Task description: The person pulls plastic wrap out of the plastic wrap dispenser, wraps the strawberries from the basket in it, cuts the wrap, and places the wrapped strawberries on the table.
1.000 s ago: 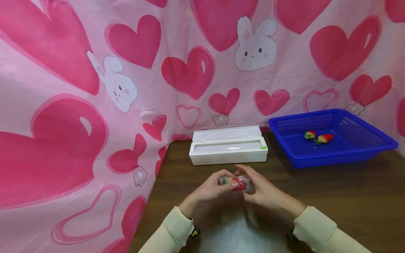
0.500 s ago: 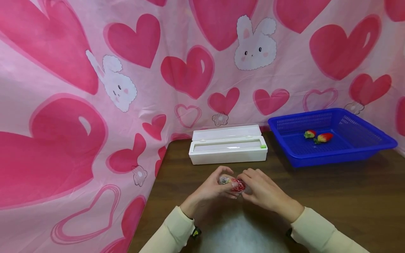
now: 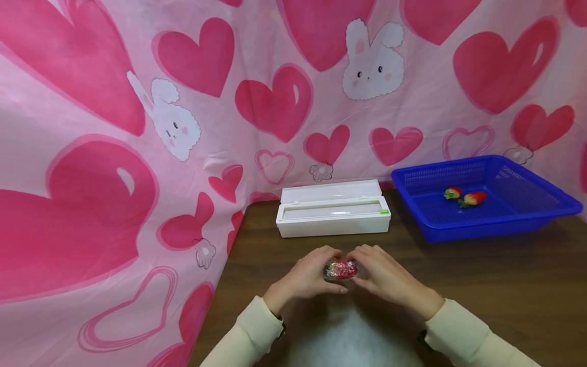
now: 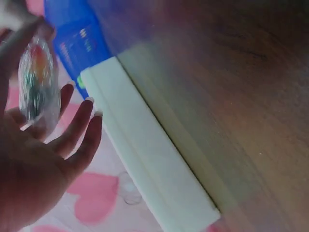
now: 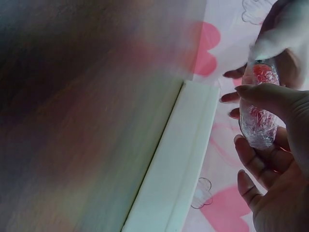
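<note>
Above the surface (image 3: 486, 295), nearer than the white box (image 3: 335, 225): film-wrapped strawberry (image 3: 341, 270), held by left grip (image 3: 308, 273) (fingers cupped round) and right grip (image 3: 386, 275). Right wrist view: thumb (image 5: 270, 98) covers its middle. Head view alone shows two loose strawberries (image 3: 475, 198) in the blue basket (image 3: 504, 226).

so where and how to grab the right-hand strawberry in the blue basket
Probably from above, pinching the right-hand strawberry across its middle: it lies on its side, green leaves to the left, and the blue basket walls it in all round.
</note>
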Available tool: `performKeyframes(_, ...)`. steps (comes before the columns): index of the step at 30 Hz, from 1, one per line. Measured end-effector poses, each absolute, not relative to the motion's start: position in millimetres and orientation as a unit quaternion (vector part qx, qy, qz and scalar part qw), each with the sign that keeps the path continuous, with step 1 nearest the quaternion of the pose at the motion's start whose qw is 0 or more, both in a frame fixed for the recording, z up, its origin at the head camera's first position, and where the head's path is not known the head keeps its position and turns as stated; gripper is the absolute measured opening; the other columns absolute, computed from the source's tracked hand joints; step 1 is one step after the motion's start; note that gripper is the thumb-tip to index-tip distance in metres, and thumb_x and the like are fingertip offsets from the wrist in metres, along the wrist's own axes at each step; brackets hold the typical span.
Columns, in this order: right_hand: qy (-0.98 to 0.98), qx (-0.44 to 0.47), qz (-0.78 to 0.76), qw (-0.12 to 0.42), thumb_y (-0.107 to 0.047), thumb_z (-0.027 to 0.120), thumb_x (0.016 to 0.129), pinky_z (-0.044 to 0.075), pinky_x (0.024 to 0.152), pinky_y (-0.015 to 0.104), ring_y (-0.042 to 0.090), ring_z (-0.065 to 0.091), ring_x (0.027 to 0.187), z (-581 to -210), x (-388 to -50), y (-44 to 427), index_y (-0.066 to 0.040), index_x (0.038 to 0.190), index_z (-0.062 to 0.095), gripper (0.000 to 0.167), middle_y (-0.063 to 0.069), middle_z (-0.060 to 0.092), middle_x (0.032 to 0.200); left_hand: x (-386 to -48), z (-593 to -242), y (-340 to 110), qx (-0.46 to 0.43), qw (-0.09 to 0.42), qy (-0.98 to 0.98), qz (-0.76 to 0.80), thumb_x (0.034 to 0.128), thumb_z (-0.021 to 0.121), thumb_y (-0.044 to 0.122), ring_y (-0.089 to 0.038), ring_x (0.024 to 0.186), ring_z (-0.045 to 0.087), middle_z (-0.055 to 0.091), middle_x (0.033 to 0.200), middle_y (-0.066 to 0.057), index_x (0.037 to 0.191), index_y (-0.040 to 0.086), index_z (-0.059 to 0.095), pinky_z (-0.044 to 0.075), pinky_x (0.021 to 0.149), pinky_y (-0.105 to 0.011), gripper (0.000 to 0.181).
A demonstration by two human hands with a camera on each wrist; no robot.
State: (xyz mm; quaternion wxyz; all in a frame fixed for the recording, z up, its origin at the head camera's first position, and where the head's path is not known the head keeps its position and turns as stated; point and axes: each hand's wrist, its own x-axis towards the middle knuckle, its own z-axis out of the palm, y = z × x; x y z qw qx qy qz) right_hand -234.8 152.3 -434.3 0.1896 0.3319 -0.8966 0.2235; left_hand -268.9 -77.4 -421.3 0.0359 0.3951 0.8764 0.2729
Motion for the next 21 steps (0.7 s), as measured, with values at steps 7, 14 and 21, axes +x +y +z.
performKeyframes(7,-0.899,0.322,0.245,0.167,-0.019,0.089,0.078,0.046,0.080,0.035,0.007,0.054,0.088,-437.0,-233.1,154.0,-0.016,0.108,0.069,0.036,-0.012,0.062,0.096,-264.2,-423.5,-67.3,0.411,0.018,0.867,0.281,0.0855,0.085,0.021,-0.001,0.089,0.060,0.071,0.105,0.005,0.119,0.011,0.070,0.051,0.082,-0.016,0.038)
performKeyframes(14,-0.898,0.329,0.244,0.160,-0.023,0.090,0.077,0.045,0.079,0.033,0.006,0.054,0.088,-437.1,-232.0,154.9,-0.016,0.108,0.070,0.037,-0.012,0.063,0.097,-264.6,-421.1,-62.5,0.435,0.030,0.869,0.235,0.0886,0.082,0.018,-0.001,0.084,0.057,0.069,0.099,0.004,0.117,0.008,0.071,0.049,0.078,-0.014,0.032)
performKeyframes(21,-0.894,0.337,0.245,0.163,-0.023,0.090,0.078,0.045,0.078,0.032,0.006,0.055,0.085,-436.5,-231.3,156.8,-0.017,0.104,0.072,0.032,-0.012,0.065,0.093,-264.6,-423.3,-60.0,0.443,0.026,0.868,0.221,0.0873,0.083,0.021,0.000,0.084,0.058,0.069,0.097,0.005,0.115,0.008,0.070,0.049,0.079,-0.014,0.034)
